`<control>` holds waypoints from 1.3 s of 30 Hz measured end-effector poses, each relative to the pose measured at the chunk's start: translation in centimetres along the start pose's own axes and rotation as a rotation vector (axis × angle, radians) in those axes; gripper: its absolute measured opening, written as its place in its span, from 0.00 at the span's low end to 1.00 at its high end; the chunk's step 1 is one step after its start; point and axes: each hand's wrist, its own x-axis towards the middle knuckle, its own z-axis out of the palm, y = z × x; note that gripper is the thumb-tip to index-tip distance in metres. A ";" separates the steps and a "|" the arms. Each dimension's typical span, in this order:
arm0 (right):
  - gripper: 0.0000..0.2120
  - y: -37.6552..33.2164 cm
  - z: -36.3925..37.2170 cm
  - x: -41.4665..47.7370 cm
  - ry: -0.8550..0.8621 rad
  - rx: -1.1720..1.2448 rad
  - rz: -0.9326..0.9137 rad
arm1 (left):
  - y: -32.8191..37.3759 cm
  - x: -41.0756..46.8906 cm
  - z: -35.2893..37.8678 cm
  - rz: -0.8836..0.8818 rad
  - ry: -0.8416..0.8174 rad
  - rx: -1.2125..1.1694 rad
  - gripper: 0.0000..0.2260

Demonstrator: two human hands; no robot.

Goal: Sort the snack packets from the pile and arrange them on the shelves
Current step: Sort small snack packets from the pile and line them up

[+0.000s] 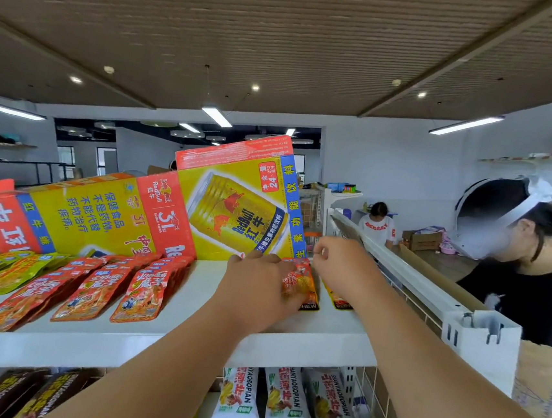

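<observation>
Left grip [260, 285] is curling round an orange packet [299, 283] on the top shelf [191, 305]. Right grip [337, 258] is hovering with fingers curled; cannot tell if it is holding anything. The packet is looking light, crinkly and slippery, so pinching its edge seam is probably suiting it best.

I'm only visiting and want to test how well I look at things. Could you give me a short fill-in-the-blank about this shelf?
The left hand holds an orange-red foil snack packet on the ____ top shelf.
Rows of red snack packets lie to the ____ of that hand.
The yellow and red cardboard box behind them shows a drink ____.
Missing words: white; left; can.
</observation>
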 end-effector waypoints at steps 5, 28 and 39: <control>0.11 0.4 1.0 4.2 -0.059 -0.072 0.072 | 0.9 1.3 0.6 0.033 -0.201 0.062 0.27; 0.05 1.7 7.7 11.2 -0.245 -0.193 0.111 | 0.8 1.4 1.5 0.039 -0.266 0.063 0.28; 0.02 1.4 7.9 11.2 -0.219 -0.167 0.124 | 0.7 1.5 1.7 0.041 -0.261 0.069 0.28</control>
